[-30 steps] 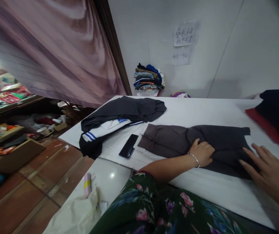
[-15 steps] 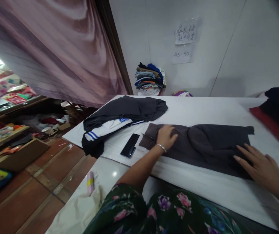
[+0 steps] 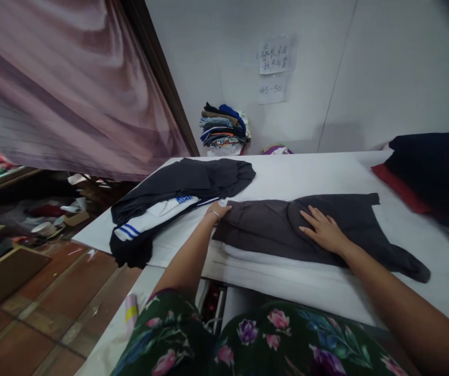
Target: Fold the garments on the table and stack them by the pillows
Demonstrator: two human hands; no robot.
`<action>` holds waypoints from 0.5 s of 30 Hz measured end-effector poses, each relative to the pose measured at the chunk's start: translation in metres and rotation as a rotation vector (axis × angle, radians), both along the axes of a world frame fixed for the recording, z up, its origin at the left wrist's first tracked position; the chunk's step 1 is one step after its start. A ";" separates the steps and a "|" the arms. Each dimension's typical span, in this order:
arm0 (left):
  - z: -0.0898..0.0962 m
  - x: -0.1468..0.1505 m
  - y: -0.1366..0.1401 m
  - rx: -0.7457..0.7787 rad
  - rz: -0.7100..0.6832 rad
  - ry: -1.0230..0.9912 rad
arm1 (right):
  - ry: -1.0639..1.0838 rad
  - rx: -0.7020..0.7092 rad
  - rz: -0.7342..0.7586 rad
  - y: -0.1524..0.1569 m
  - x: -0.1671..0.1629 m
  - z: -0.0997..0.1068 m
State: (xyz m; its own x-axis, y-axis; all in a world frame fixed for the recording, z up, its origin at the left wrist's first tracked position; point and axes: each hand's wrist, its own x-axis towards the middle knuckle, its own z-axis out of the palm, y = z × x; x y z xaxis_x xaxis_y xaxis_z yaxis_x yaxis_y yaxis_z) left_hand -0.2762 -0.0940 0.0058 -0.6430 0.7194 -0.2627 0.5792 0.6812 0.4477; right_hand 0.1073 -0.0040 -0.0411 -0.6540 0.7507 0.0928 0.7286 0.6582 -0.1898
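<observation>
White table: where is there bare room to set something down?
Bare tabletop lies beyond the long dark-grey garment, between the rumpled charcoal garment at left and the red-and-navy clothes at right. Crowded: around the left hand, where both garments lie close.

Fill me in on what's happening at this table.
A person in floral clothing has both hands on a dark garment laid out on a white table. The left hand is at its left end, though its grip is hard to tell; the right hand lies spread on top, fingers apart. Another dark garment and a white piece with blue stripes lie to the left, with dark and red clothes to the right.
</observation>
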 end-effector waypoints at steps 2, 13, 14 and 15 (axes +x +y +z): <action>0.003 -0.008 0.001 -0.011 0.031 -0.098 | 0.015 0.004 0.001 -0.002 0.002 -0.001; 0.012 -0.003 -0.009 0.014 -0.039 -0.496 | 0.084 0.021 -0.006 -0.002 0.007 -0.006; 0.012 -0.002 -0.009 0.025 -0.072 -0.504 | 0.088 0.018 -0.005 -0.001 0.007 -0.005; 0.012 -0.002 -0.008 0.038 -0.101 -0.499 | 0.092 0.008 -0.001 -0.001 0.007 -0.004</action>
State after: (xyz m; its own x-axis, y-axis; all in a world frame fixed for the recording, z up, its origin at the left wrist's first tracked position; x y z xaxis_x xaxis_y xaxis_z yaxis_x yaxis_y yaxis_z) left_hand -0.2782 -0.1024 0.0181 -0.3727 0.7866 -0.4922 0.3507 0.6105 0.7102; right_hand 0.1148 -0.0046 -0.0455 -0.6414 0.7506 0.1585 0.7093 0.6590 -0.2505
